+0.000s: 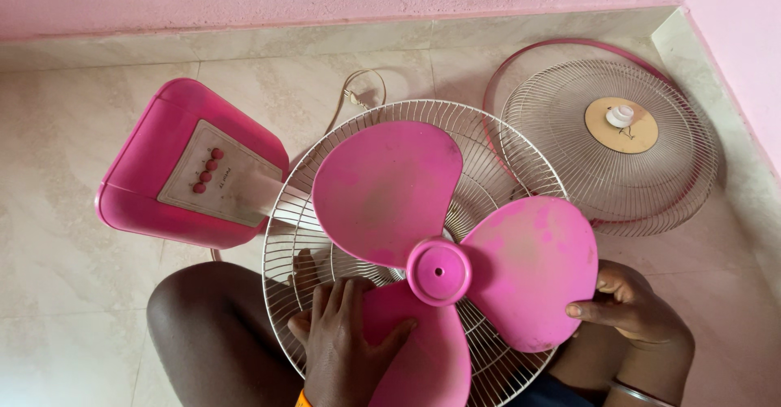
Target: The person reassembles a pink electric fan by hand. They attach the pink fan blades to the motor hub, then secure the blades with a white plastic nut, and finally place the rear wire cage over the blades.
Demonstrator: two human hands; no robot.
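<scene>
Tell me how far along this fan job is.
Done: the front grille is off and lies on the floor beside the fan. In hand: the left hand presses on the lower blade of the pink blade set and the right hand grips the right blade's edge. Left: the blades are over the rear grille, which is on the fan with its pink base.

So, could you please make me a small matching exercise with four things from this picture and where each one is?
Things:
1. left hand
2. right hand
3. detached grille
4. pink base

Places:
A. lying on the floor near the corner of the wall
B. on the edge of the right-side blade
C. at the left, with a row of buttons on top
D. resting on the lowest blade, beside the hub

Pairs: 1-D, 2-B, 3-A, 4-C
</scene>
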